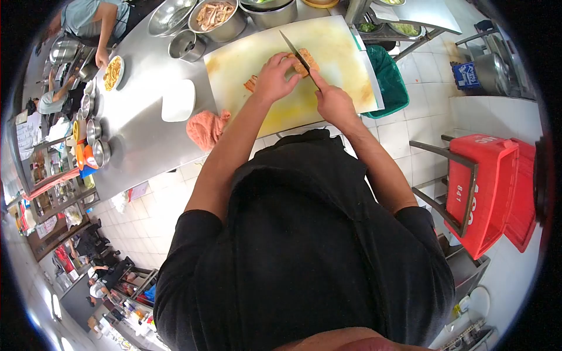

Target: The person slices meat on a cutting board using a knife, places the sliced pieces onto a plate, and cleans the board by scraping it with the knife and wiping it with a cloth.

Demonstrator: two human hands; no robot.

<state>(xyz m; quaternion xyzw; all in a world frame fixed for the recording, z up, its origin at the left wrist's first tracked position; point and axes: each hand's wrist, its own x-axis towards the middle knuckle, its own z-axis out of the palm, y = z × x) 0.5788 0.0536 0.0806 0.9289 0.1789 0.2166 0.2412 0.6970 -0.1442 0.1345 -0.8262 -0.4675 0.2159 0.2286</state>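
Note:
A large yellowish cutting board (333, 47) lies on the steel counter. On it is a browned block of food (308, 57), with the blade of a long knife (293, 48) across it. My right hand (336, 106) is wrapped round the knife's handle. My left hand (276, 78) rests on the left end of the block, fingers bent and pressed on it. Several cut strips (251, 83) of the same brown food lie on the board, left of my left hand and partly hidden by it.
An orange cloth (205, 130) and a white tray (178, 100) are left of the board. Metal bowls (219, 29) stand behind it. A green bin (389, 82) is at its right, red crates (483, 181) farther right. A co-worker's hand (102, 57) is near a plate (114, 73).

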